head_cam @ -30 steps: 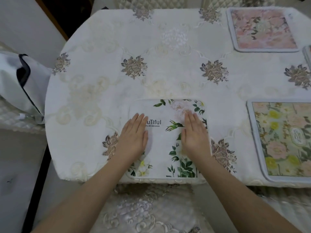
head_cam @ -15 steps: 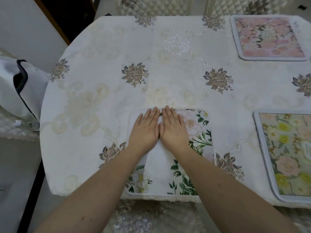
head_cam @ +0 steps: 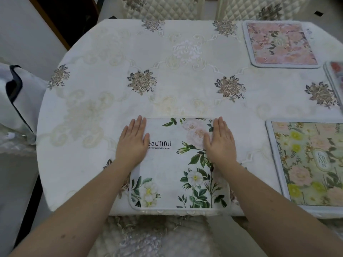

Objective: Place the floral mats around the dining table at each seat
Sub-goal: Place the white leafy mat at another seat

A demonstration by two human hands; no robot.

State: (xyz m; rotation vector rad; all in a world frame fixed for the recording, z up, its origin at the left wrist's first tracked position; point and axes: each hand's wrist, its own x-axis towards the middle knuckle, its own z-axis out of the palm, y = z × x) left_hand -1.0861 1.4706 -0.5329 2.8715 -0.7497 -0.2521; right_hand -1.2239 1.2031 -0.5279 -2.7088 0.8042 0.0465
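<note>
Table (head_cam: 115,101): round-ended, dressed in a white embroidered cloth with brown flower medallions; its near edge runs right under the camera.
Yellow-green mat (head_cam: 313,164): lies flat at the near edge toward the right corner, partly cut off by the picture's edge; an oval badge on it reads "GARDEN" in two upright rows.
White floral mat (head_cam: 178,169): flat at the near edge, squarely in front of the person, its lower border level with the table's rim. Printed on it: "eauTiful", the first letter under the thumb, and below it a small line, "MOOD WILL BE VERY GOOD".
Pink mat (head_cam: 280,43): sits at the far edge toward the right corner; its centre emblem is too blurred to read.
Fourth mat (head_cam: 334,80): just a sliver at the right edge, pattern not readable.
Left hand (head_cam: 132,142): palm down, fingers straight and together, pressing the white mat's left border, fingertips at its far left corner.
Right hand (head_cam: 220,143): same flat press on the mat's right side, over the pale rose.
Change: half a second ago both hands lay side by side, touching, at the middle of the mat's far edge; now they have swept apart to its two sides, and the lettering is uncovered again.
</note>
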